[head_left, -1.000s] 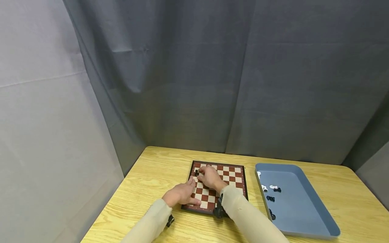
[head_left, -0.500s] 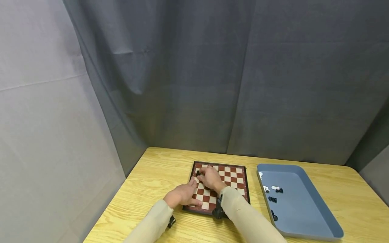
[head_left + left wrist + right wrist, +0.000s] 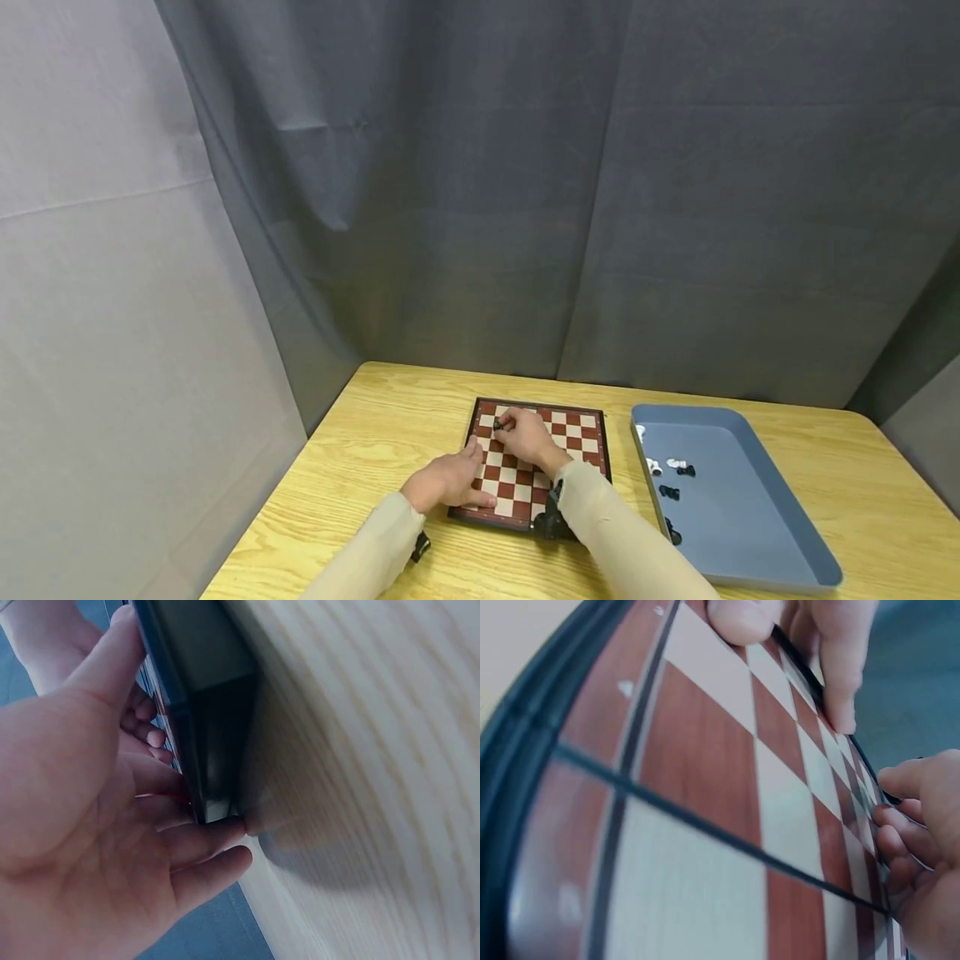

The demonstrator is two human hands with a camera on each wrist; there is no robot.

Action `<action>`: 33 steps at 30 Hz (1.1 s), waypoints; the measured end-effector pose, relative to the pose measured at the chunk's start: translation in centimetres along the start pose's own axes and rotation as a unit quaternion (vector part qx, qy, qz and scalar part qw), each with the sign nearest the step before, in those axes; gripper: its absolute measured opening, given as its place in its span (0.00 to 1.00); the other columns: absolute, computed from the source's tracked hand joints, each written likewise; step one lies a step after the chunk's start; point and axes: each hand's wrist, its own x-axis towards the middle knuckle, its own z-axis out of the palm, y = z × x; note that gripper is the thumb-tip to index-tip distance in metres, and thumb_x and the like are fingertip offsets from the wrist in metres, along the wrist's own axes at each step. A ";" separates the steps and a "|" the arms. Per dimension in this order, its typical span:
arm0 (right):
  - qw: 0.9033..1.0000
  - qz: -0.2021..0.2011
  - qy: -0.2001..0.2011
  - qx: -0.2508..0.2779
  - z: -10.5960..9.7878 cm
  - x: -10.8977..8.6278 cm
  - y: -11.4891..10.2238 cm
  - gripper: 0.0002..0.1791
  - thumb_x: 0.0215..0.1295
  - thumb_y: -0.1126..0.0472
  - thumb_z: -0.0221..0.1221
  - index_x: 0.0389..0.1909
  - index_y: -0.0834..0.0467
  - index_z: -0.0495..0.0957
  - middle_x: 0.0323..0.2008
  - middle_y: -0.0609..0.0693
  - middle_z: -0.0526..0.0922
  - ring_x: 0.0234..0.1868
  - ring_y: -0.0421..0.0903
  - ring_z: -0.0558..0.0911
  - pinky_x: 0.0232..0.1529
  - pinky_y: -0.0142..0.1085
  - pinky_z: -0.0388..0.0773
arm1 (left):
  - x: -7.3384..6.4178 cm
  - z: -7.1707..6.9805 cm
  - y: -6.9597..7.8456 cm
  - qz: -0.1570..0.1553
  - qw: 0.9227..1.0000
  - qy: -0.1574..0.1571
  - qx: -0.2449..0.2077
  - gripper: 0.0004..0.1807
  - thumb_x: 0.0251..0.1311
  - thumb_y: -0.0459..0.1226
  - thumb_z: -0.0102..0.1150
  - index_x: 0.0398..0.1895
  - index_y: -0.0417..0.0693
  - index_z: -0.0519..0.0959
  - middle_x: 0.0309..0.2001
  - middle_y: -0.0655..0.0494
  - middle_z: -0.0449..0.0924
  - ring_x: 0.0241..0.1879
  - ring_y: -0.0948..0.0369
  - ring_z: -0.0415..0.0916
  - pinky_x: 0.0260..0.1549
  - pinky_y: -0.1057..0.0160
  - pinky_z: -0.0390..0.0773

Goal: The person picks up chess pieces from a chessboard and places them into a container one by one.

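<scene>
A folding chessboard (image 3: 573, 431) with red-brown and cream squares lies on the table. Over its far left part, my right hand (image 3: 527, 437) pinches a small black chess piece (image 3: 498, 424) between thumb and fingertips. In the right wrist view little of that piece shows; what kind it is I cannot tell. My left hand (image 3: 447, 478) rests spread on the board's left side, its thumb on the top near the front corner. Seen from the left wrist, the other fingers of the left hand (image 3: 112, 825) lie along the board's dark side wall (image 3: 217, 742).
To the right stands a grey-blue tray (image 3: 742, 508). Along its left side lie white chess pieces (image 3: 654, 467) and several black chess pieces (image 3: 670, 492). The wooden table (image 3: 397, 417) meets dark curtains (image 3: 480, 250) at its back edge.
My right hand has shifted slightly right across the board, and the black chess piece has moved right with it. The left hand stays in place.
</scene>
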 end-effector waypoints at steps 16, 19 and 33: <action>0.998 0.043 0.010 0.043 -3.8 -1.7 1.6 0.09 0.60 0.66 0.61 0.42 0.60 0.78 0.32 0.49 0.78 0.26 0.43 0.76 0.26 0.37 0.74 | 0.0 0.1 -0.3 0.001 1.000 0.005 -0.014 0.54 0.54 0.65 0.52 0.73 0.37 0.51 0.74 0.42 0.42 0.66 0.51 0.59 0.59 0.58 0.66; 0.998 0.046 0.009 0.044 -4.7 -2.1 1.8 0.09 0.60 0.66 0.61 0.42 0.59 0.79 0.33 0.49 0.78 0.27 0.44 0.76 0.27 0.38 0.73 | -0.1 0.0 -0.4 0.002 1.000 0.005 -0.017 0.54 0.54 0.65 0.52 0.73 0.36 0.50 0.74 0.42 0.42 0.66 0.51 0.60 0.55 0.60 0.70; 1.000 0.009 0.013 -0.003 -9.8 -4.9 2.8 0.09 0.61 0.66 0.60 0.42 0.62 0.78 0.31 0.49 0.78 0.27 0.43 0.75 0.27 0.37 0.72 | -0.5 -0.2 -0.7 0.011 1.000 0.008 -0.023 0.54 0.56 0.64 0.52 0.73 0.35 0.49 0.74 0.40 0.41 0.65 0.49 0.61 0.52 0.59 0.73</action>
